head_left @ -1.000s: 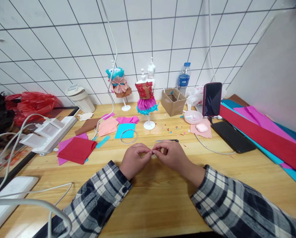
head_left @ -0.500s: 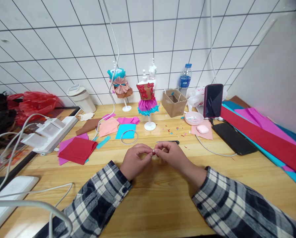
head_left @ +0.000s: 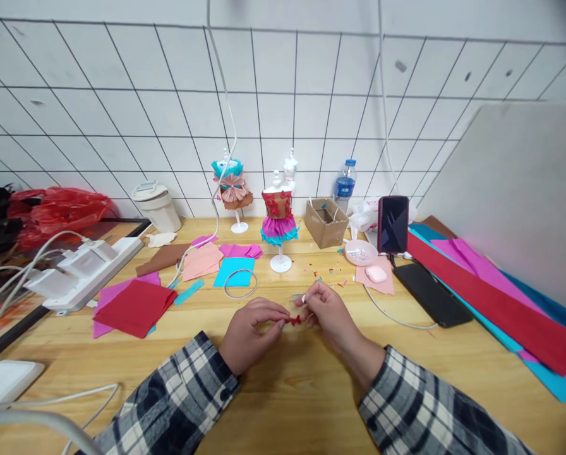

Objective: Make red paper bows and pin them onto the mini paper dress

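Between my hands is a small red paper bow or butterfly (head_left: 295, 321), its exact shape too small to be sure of. My left hand (head_left: 252, 332) pinches its left end between thumb and fingertips. My right hand (head_left: 328, 316) is closed just right of it, a tiny white bit (head_left: 304, 298) at the thumb and forefinger; its lower fingers are near or touching the red piece, I cannot tell which. Behind the hands stands a mini dress form (head_left: 277, 205) in a brown top with red pieces and a magenta skirt with blue trim. A metal ring (head_left: 240, 284) lies partly on blue paper.
Red paper (head_left: 134, 308) and other coloured sheets lie left. Paper scraps (head_left: 330, 272) dot the wood near a cardboard box (head_left: 326, 224), pink dish (head_left: 361, 251) and black phone (head_left: 432, 294). Long coloured strips (head_left: 496, 300) run along the right. A power strip (head_left: 93, 272) and cables occupy the left.
My right hand has lifted slightly away from the left fingertips with the white bit, and the red piece now shows between the hands. The camera view has tilted up.
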`<action>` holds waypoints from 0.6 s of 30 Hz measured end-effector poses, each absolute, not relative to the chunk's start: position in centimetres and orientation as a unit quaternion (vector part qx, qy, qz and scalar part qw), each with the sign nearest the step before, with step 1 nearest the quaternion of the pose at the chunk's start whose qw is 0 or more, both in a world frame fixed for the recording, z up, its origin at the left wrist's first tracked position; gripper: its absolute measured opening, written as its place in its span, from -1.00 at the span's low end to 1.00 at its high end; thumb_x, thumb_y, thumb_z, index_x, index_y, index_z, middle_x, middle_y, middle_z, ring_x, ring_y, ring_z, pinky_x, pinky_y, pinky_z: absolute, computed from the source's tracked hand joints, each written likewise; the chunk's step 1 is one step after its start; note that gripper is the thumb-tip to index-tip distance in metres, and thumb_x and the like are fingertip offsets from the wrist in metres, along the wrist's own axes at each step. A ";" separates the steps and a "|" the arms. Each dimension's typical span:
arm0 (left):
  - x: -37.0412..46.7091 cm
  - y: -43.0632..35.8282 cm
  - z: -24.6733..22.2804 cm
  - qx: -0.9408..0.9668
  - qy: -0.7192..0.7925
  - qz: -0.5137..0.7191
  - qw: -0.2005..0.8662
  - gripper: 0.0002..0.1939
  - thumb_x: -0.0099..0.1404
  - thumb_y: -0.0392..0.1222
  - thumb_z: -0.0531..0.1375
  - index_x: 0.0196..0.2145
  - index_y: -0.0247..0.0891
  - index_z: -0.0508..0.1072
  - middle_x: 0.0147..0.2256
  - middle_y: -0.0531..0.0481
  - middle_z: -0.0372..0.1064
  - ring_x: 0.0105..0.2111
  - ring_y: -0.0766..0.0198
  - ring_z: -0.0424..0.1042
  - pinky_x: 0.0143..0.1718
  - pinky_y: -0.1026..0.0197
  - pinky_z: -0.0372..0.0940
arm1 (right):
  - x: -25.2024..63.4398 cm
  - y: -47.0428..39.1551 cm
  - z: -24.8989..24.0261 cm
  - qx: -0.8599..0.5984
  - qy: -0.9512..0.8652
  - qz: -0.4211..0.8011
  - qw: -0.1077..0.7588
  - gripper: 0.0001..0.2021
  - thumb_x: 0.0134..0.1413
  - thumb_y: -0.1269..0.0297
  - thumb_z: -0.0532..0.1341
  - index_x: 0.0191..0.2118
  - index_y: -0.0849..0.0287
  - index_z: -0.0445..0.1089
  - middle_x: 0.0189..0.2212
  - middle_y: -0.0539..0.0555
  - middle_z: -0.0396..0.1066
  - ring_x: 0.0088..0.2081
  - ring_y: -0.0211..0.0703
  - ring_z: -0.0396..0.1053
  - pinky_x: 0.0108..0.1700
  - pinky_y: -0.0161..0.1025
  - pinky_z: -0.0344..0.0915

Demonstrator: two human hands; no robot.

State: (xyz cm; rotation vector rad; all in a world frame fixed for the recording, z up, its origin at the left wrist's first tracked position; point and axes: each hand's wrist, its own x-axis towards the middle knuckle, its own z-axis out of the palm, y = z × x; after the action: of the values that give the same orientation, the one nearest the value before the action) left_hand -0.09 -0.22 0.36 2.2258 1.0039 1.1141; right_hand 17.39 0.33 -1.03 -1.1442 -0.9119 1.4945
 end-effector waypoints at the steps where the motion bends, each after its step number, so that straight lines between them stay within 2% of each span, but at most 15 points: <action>1: -0.2 -0.2 0.3 0.808 0.365 0.405 0.224 -0.85 0.17 -0.33 0.18 -0.40 -0.19 0.56 -0.39 0.00 0.54 -0.36 0.29 0.49 -0.26 0.23 0.37 | 17.7 0.5 -1.0 -0.471 -0.374 0.607 0.519 -0.81 -0.15 0.26 0.22 -0.47 0.15 0.16 -0.50 -0.07 0.43 -0.61 -0.37 0.34 -0.66 -0.48 0.16; 4: -0.4 0.1 -0.2 0.803 0.374 0.409 0.218 -0.84 0.17 -0.32 0.17 -0.41 -0.19 0.56 -0.39 0.01 0.54 -0.36 0.29 0.49 -0.25 0.23 0.37 | 18.9 1.9 -0.3 -0.473 -0.383 0.561 0.561 -0.76 -0.18 0.22 0.27 -0.44 0.14 0.19 -0.50 -0.06 0.42 -0.54 -0.34 0.36 -0.61 -0.45 0.25; 6: -0.6 0.2 -0.5 0.799 0.381 0.412 0.217 -0.84 0.17 -0.32 0.17 -0.42 -0.19 0.56 -0.40 0.00 0.54 -0.36 0.29 0.49 -0.25 0.23 0.38 | 19.9 3.6 0.7 -0.491 -0.412 0.502 0.581 -0.75 -0.17 0.19 0.27 -0.33 0.14 0.26 -0.45 -0.04 0.43 -0.51 -0.30 0.37 -0.59 -0.40 0.30; 8: -0.7 0.3 -0.8 0.797 0.388 0.410 0.216 -0.84 0.16 -0.31 0.16 -0.43 -0.20 0.56 -0.40 0.01 0.54 -0.36 0.30 0.49 -0.25 0.23 0.38 | 21.0 5.9 1.9 -0.532 -0.476 0.393 0.580 -0.70 -0.10 0.18 0.19 -0.18 0.15 0.34 -0.39 0.02 0.46 -0.47 -0.26 0.40 -0.53 -0.34 0.35; 9: -0.7 0.3 -0.8 0.797 0.391 0.407 0.216 -0.84 0.16 -0.31 0.16 -0.43 -0.19 0.56 -0.39 0.01 0.54 -0.35 0.30 0.49 -0.24 0.23 0.38 | 21.6 7.2 2.6 -0.569 -0.517 0.309 0.560 -0.69 -0.05 0.17 0.12 -0.17 0.17 0.40 -0.37 0.05 0.47 -0.46 -0.25 0.40 -0.50 -0.31 0.36; 10: -0.7 0.3 -0.8 0.797 0.394 0.404 0.215 -0.84 0.17 -0.31 0.16 -0.43 -0.19 0.56 -0.39 0.01 0.54 -0.35 0.30 0.49 -0.24 0.23 0.38 | 22.2 8.6 3.3 -0.585 -0.526 0.274 0.553 -0.68 -0.03 0.19 0.09 -0.18 0.19 0.44 -0.37 0.08 0.47 -0.45 -0.22 0.40 -0.47 -0.28 0.37; 12: -0.7 0.3 -0.8 0.798 0.397 0.400 0.216 -0.84 0.17 -0.29 0.16 -0.43 -0.18 0.56 -0.39 0.02 0.54 -0.34 0.29 0.49 -0.23 0.23 0.38 | 23.4 11.3 4.5 -0.609 -0.530 0.220 0.547 -0.64 0.01 0.22 0.04 -0.13 0.18 0.46 -0.31 0.10 0.49 -0.40 -0.16 0.41 -0.38 -0.21 0.37; 16: -0.7 0.4 -0.8 0.798 0.395 0.398 0.221 -0.83 0.16 -0.30 0.15 -0.42 -0.19 0.56 -0.38 0.00 0.54 -0.34 0.29 0.50 -0.23 0.24 0.38 | 25.0 15.4 5.8 -0.654 -0.541 0.111 0.516 -0.64 0.04 0.30 0.03 -0.11 0.15 0.49 -0.11 0.13 0.46 -0.07 -0.02 0.36 -0.01 -0.09 0.23; 18: -0.7 0.5 -0.8 0.797 0.398 0.396 0.221 -0.83 0.16 -0.30 0.15 -0.42 -0.20 0.56 -0.38 -0.01 0.54 -0.34 0.28 0.50 -0.24 0.23 0.38 | 25.4 16.5 5.7 -0.675 -0.551 0.086 0.484 -0.65 0.02 0.33 0.05 -0.13 0.12 0.50 -0.10 0.13 0.46 -0.04 0.02 0.34 0.03 -0.06 0.18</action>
State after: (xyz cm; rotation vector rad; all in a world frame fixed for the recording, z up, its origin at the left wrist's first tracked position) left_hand -0.70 0.51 -0.83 2.2037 1.1004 1.0941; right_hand 25.41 16.53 5.67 -1.6434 -1.3420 0.2094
